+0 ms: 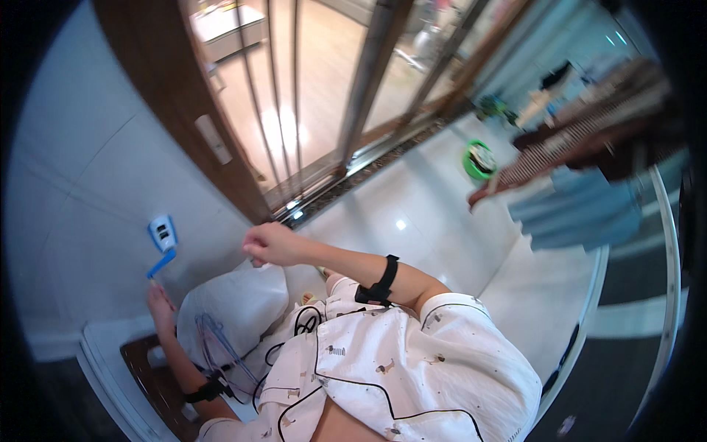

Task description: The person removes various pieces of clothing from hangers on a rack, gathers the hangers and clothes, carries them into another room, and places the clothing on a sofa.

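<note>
A hand-crank winder (163,232) in white and blue is mounted on the pale wall at left, its blue crank arm (162,263) slanting downward. My left hand (161,304) is at the lower end of that arm, fingers closed around the small crank knob. My right hand (270,244) is raised near the foot of the brown door frame, fingers curled; whether anything is inside them is hidden. Below it sits a stuffed white plastic bag (235,309). Clothes hang at right: a brown striped garment (569,143) and a light blue one (580,210).
A wooden stool or chair (149,367) is by my left forearm, with several plastic hangers (218,342) beside the bag. A sliding door's track (370,166) crosses ahead. A green basin (476,160) with contents stands on the tiled floor. A curved metal rail (671,265) is at right.
</note>
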`<move>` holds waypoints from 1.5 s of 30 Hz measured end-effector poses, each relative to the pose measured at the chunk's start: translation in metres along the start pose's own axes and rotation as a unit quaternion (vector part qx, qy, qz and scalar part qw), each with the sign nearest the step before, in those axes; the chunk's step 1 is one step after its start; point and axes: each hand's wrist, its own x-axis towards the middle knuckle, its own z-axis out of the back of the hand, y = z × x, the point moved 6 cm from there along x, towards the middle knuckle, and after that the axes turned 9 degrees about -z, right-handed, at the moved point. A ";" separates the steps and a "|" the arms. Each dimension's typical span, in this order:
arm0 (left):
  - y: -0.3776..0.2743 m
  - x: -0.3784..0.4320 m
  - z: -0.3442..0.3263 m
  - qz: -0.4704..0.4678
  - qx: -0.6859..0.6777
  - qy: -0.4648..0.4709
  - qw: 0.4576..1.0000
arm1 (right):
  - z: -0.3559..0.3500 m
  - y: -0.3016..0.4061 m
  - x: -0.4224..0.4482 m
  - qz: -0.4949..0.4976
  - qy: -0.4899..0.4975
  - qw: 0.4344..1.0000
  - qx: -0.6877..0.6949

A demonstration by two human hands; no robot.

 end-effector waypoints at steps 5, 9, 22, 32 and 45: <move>-0.021 0.015 -0.210 0.072 -0.229 0.103 0.965 | 0.037 -0.002 -0.025 0.002 -0.039 0.999 -0.005; -0.158 -0.007 -0.237 0.025 -0.373 0.176 0.911 | 0.047 -0.001 -0.040 0.012 -0.064 0.998 -0.017; 0.025 0.061 -0.222 -0.023 -0.128 0.005 0.991 | 0.075 -0.031 -0.049 -0.024 -0.100 0.995 0.015; -0.204 -0.012 -0.196 0.028 -0.566 0.221 0.794 | 0.054 0.009 -0.059 0.005 -0.039 0.998 -0.054; 0.041 0.032 -0.211 -0.003 -0.213 0.045 0.976 | 0.032 -0.020 -0.043 -0.104 -0.040 0.992 0.058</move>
